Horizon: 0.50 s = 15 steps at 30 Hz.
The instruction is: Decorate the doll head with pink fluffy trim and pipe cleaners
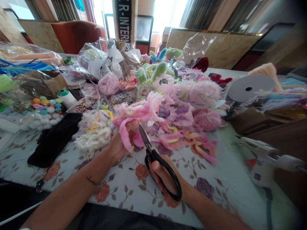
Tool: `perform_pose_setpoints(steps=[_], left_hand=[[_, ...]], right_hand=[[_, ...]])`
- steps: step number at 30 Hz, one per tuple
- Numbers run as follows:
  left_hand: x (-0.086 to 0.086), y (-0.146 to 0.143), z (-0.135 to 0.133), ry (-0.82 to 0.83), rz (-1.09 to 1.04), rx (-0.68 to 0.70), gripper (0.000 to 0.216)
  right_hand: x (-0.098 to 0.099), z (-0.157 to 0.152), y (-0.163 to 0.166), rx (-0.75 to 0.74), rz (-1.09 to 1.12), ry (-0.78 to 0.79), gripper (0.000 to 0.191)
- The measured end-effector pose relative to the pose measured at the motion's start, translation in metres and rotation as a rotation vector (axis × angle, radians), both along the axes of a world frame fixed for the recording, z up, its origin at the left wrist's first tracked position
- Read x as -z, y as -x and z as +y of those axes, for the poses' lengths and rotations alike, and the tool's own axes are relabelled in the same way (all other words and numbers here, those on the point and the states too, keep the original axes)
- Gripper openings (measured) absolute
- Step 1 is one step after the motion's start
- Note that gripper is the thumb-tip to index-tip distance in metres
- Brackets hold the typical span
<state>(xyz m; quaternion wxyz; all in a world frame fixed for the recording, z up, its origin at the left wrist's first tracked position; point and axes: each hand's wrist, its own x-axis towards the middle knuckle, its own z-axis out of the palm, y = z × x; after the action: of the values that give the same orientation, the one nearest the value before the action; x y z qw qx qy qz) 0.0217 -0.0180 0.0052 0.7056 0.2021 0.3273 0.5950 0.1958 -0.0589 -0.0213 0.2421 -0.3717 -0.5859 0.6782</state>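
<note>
In front of me my left hand is closed round a fluffy pink yarn piece with a frayed, feathery end and a fuzzy pink strip hanging down. My fingers are partly hidden behind it. My right hand grips black-handled scissors, whose blades look closed and point up and left, near the yarn. Pink and yellow fuzzy strips lie on the cloth just beyond. Left of my left hand sits a heap of cream yarn.
A pile of pastel yarn balls and wrapped craft pieces covers the table's back. A black pouch and pompoms lie to the left. At right are a white glue gun, a large spool and a cardboard box.
</note>
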Motion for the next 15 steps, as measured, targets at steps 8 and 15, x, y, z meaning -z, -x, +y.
perform_pose_setpoints(steps=[8,15], left_hand=[[-0.0033,-0.0002,-0.0005,0.012,-0.022,-0.006,0.016],[-0.0030,-0.0008,-0.0011,-0.001,-0.069,-0.025,0.011]], right_hand=[[0.0039,-0.0018,-0.0037,-0.009,0.051,-0.037,0.066],[0.0019,-0.0005,-0.0010,0.000,0.073,-0.063,0.066]])
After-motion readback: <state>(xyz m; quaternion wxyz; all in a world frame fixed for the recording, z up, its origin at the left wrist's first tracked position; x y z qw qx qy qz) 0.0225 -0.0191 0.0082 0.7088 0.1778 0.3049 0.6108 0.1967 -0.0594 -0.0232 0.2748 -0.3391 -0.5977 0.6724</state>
